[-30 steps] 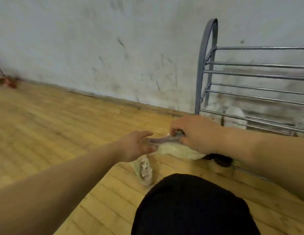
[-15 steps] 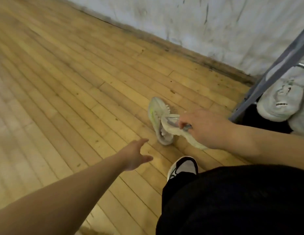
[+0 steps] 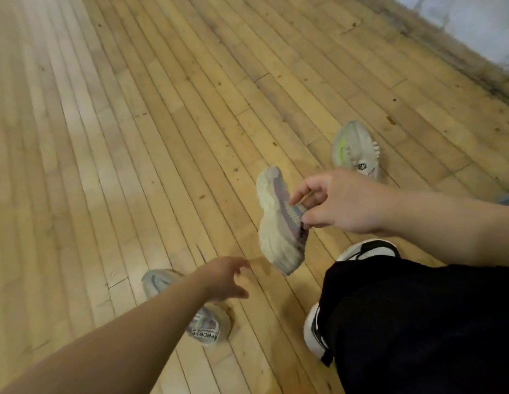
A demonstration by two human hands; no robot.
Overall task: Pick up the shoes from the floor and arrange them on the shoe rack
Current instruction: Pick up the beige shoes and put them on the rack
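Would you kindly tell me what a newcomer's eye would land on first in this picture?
First, the pale chunky sneaker dangling mid-frame, pinched by the right hand above the wooden floor. Below it, the open left hand reaches over a similar sneaker on the boards. A neon-striped sneaker lies at upper right.

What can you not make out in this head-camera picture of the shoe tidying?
Head view:
- Held sneaker: collar covered by the right hand.
- Floor sneaker: middle hidden by the left forearm.
- Lime-striped sneaker: near end behind the right hand.
- Shoe rack: outside the frame.
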